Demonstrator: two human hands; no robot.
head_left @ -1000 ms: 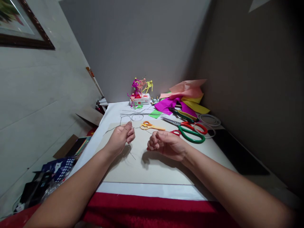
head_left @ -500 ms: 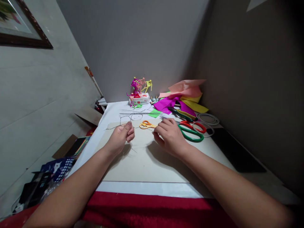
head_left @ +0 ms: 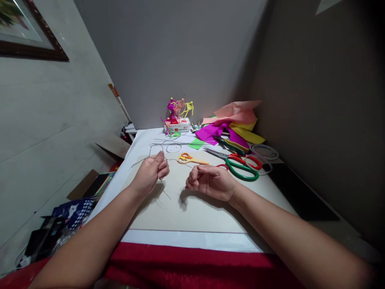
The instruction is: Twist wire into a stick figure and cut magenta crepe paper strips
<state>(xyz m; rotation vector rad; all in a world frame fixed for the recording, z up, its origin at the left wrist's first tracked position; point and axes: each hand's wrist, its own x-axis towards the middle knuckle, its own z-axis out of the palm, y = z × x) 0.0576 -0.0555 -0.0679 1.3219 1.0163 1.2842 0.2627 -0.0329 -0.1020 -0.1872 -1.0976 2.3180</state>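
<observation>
A thin twisted wire (head_left: 166,194) shaped into a loop and several strands is pinched in my left hand (head_left: 150,170), closed over the left part of the board. Its loop rises behind the fist and one strand hangs below it. Another strand runs right to my right hand (head_left: 212,182), which is turned with the palm partly up and fingers curled, its thumb and fingertips closed on the wire's end. Between and just behind the hands lie small orange-yellow scissors (head_left: 192,159). Scissors with green handles (head_left: 245,175) lie right of my right hand.
Beyond are pliers (head_left: 233,145), straight wires (head_left: 180,144), coiled pale wire (head_left: 266,151) and coloured paper sheets (head_left: 231,114). Small paper-wrapped figures (head_left: 177,106) stand on a white box (head_left: 177,127). A black flat slab (head_left: 296,192) lies right of the beige board (head_left: 186,218).
My right hand has rolled from back-up to palm partly up and shifted slightly left and down, with the wire end in its fingers. My left hand has barely moved.
</observation>
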